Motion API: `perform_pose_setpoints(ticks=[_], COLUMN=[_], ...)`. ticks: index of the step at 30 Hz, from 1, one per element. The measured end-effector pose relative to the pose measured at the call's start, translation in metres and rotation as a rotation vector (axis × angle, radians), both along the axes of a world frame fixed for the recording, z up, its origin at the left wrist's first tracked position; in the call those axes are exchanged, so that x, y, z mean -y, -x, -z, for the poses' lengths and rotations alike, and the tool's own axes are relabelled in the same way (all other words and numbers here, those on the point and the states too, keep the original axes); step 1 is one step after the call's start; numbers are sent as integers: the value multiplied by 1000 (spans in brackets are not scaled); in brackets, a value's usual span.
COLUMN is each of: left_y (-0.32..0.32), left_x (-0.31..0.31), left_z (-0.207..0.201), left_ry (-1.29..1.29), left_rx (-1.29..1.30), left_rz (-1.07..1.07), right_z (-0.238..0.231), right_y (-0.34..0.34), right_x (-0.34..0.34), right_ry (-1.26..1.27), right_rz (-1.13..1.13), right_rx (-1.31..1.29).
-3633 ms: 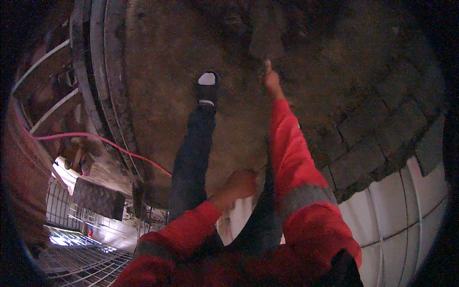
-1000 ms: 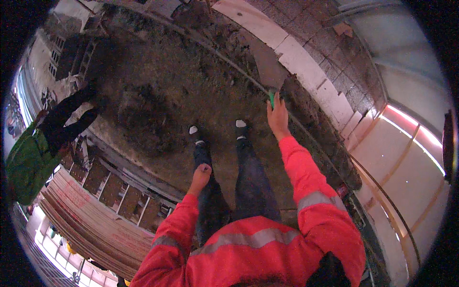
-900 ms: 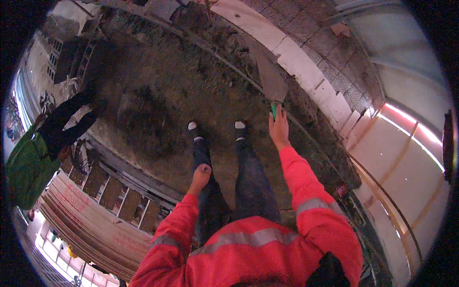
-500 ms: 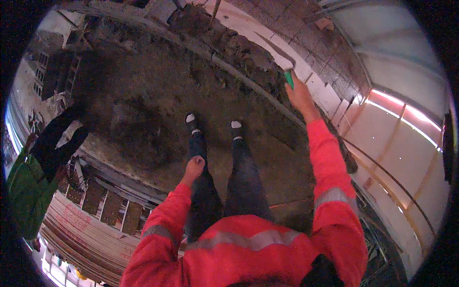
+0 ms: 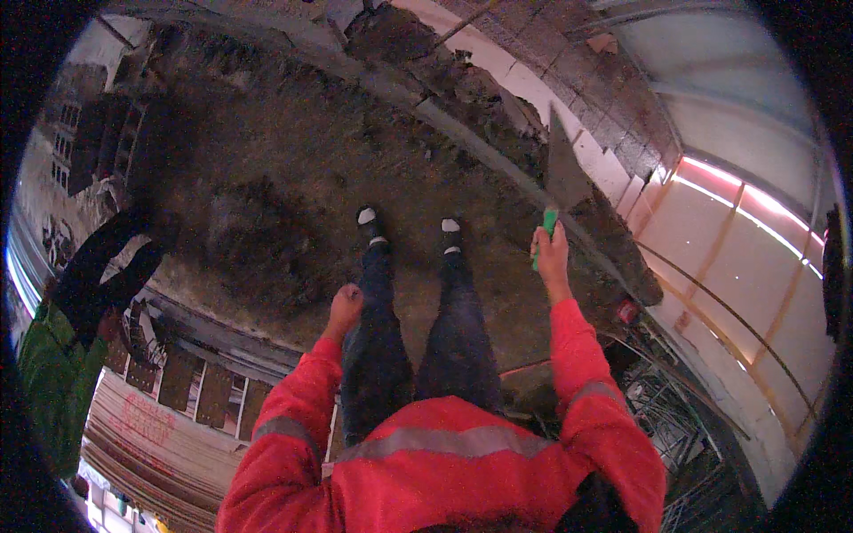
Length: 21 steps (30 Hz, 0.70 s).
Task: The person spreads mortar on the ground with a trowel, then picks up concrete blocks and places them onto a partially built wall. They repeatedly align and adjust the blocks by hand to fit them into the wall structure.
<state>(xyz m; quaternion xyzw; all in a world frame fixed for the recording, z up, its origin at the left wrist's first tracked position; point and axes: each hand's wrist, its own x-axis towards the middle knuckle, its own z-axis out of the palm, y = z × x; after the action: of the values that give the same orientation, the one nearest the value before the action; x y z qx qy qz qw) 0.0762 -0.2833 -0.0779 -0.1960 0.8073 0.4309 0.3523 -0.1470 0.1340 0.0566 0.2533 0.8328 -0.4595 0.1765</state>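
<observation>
Right hand (image 5: pixel 552 253): fingers clamped on the green handle of the trowel (image 5: pixel 567 173). The trowel is out to the front right, blade pointing away, above the strip (image 5: pixel 480 142). Left hand (image 5: pixel 345 309): fingers curled together beside the left leg (image 5: pixel 378 346); cannot tell whether anything is inside. The strip crosses diagonally between the shoes (image 5: pixel 450 235) and the white blocks (image 5: pixel 604 169), with a dark ridge (image 5: pixel 466 84) between strip and blocks. Front left, a dark heap (image 5: pixel 258 235); beyond it, a co-worker in green (image 5: pixel 58 373). Stacked boards (image 5: pixel 147 431) stand lower left; metal bars (image 5: pixel 680 417) lie near the right elbow.
</observation>
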Motion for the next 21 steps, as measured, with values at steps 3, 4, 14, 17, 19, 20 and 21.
perform_pose_setpoints(ticks=[3,4,14,17,19,20,21], left_y=[-4,-10,-2,30,10,-1,-6], left_x=[9,11,18,7,28,37,39], left_z=[4,10,0,-20,-6,-1,1], left_ry=[-25,-30,-36,-96,-25,2,2], left_rx=[-44,-36,-118,66,-13,-52,-44], left_rz=[14,27,-9,-53,-29,-16,-3], right_z=[-7,-7,74,138,125,115,112], right_y=[20,33,109,110,97,91,83], right_x=[51,68,249,234,253,245,221], right_ry=[383,477,709,187,-309,-342,-386], right_rz=[323,400,418,228,-12,-71,-113], right_rx=[134,194,304,153,10,39,73])
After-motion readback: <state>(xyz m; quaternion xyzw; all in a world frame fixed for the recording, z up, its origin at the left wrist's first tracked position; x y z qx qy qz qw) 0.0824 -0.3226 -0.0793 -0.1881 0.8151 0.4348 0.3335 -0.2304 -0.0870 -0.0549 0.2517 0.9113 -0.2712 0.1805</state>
